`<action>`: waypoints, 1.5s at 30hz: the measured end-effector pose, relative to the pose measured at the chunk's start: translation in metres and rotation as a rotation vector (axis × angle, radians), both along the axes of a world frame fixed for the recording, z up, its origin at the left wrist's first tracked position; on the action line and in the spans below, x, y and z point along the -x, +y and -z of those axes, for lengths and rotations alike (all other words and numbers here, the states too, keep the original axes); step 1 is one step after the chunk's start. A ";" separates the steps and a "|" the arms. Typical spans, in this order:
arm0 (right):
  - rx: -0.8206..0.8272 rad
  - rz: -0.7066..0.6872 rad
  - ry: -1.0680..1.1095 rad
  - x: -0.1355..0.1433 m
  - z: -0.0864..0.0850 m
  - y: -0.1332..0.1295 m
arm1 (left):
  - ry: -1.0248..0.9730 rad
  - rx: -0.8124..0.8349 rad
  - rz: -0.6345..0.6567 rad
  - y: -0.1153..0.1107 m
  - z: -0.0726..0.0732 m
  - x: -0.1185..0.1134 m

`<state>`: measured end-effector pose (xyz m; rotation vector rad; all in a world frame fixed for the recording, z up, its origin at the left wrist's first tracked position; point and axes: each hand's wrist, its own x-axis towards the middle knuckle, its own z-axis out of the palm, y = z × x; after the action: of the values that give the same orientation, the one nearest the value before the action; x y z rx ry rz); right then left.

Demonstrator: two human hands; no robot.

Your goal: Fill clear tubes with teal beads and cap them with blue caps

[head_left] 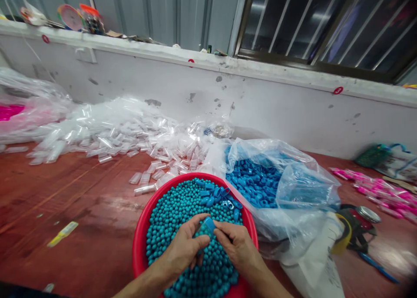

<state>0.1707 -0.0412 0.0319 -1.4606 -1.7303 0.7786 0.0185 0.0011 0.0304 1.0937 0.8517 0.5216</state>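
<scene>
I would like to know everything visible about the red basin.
The basin is round, red and looks like plastic, with a smooth rim. It stands open side up on the reddish table, its near edge cut off by the picture. Teal beads fill much of it, and a heap of blue pieces lies on them toward the far right. A plastic bag lies close to its right side. The left hand and right hand are above the beads; their contact with the rim is unclear.
</scene>
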 end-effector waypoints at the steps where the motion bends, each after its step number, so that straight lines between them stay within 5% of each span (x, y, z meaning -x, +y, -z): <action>1: -0.011 0.002 -0.008 0.000 0.000 -0.001 | 0.031 -0.022 -0.015 -0.001 -0.001 -0.001; 8: 0.062 -0.135 0.055 -0.010 -0.001 0.000 | -0.011 0.010 0.000 -0.005 -0.006 -0.002; 14: 0.068 -0.082 0.068 -0.004 0.007 -0.001 | -0.003 -0.038 -0.083 -0.004 0.011 -0.009; 20: 0.270 -0.117 0.377 -0.016 -0.005 0.006 | -0.054 -0.025 0.015 0.003 0.011 0.000; 26: 0.326 0.036 0.674 -0.010 -0.002 0.021 | -0.007 -0.115 0.102 0.005 0.005 0.007; 29: 0.282 0.102 0.580 -0.003 0.001 0.020 | 0.080 -0.163 0.033 0.002 0.004 0.003; 34: 0.212 -0.054 0.069 0.007 -0.002 0.005 | 0.065 -0.256 -0.117 -0.004 0.005 -0.003; 38: 0.184 -0.080 -0.228 0.019 0.000 -0.005 | -0.060 -0.256 -0.103 -0.005 0.003 -0.003; 42: 0.047 0.024 -0.323 0.029 0.007 -0.007 | -0.139 -0.195 -0.042 -0.005 0.000 -0.004; 45: -0.073 0.071 -0.355 0.034 0.014 -0.007 | -0.074 -0.190 -0.110 -0.008 -0.001 -0.007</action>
<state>0.1368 -0.0481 0.0174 -1.6754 -1.9306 0.4314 0.0259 -0.0067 0.0315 1.1967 0.8123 0.7428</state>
